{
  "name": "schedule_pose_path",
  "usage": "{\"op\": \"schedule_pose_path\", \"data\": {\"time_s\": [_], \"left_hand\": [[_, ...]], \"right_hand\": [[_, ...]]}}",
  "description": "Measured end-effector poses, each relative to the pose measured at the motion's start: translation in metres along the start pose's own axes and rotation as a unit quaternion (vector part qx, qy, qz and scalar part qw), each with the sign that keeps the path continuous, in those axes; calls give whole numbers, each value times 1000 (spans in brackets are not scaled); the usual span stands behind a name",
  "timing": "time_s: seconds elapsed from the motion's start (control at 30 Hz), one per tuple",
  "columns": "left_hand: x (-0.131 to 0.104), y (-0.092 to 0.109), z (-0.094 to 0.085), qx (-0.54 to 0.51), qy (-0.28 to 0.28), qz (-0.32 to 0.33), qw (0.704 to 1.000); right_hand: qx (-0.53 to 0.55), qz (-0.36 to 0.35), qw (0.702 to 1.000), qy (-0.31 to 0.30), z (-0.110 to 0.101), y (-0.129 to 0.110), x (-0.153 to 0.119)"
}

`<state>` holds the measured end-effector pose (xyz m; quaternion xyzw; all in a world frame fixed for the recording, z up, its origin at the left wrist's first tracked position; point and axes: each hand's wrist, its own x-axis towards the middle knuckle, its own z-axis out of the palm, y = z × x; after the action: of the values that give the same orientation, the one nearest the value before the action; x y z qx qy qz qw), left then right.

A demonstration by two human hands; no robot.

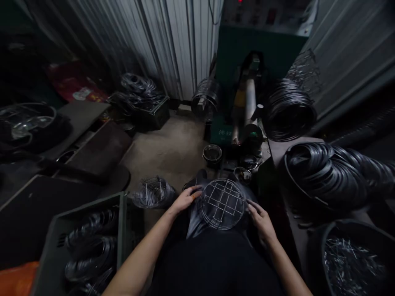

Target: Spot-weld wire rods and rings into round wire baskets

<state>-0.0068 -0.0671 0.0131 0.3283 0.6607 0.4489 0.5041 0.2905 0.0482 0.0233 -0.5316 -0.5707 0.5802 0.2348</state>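
Note:
A round wire rack (222,202), with crossing bars inside a ring, sits over my lap. My left hand (186,199) grips its left rim, fingers pointing inward and an orange band on one finger. At the opposite rim my right hand (262,220) has its thumb and fingers closed on the edge. Left of my left hand stands a round container (152,193) with wire pieces in it. In front of the rack are a small round dish (212,153) and another small bowl (242,175).
A green machine (220,133) with a pale horizontal arm stands ahead. At right are wire-ring bundles (327,174), a coil (290,111), and a tub of short metal pieces (353,263). A green crate (51,246) of wire rings is at left; another wire-filled crate (160,115) stands by the corrugated wall.

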Motion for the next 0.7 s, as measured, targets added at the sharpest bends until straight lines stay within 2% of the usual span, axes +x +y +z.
{"op": "schedule_pose_path", "data": {"time_s": [0.1, 0.2, 0.4, 0.53, 0.7], "left_hand": [[5, 3, 16, -27, -25, -2, 999], [4, 5, 25, -32, -5, -9, 999], [-1, 18, 25, 0, 30, 2, 1000], [4, 20, 24, 76, 2, 18, 997], [13, 10, 23, 111, -18, 17, 994]], "right_hand": [[-16, -33, 999, -4, 6, -7, 2], [-18, -56, 998, 3, 12, -10, 0], [-16, -99, 994, 32, 19, -11, -4], [-34, -90, 995, 12, 20, -6, 3], [-40, -88, 995, -8, 19, -1, 8]]}}
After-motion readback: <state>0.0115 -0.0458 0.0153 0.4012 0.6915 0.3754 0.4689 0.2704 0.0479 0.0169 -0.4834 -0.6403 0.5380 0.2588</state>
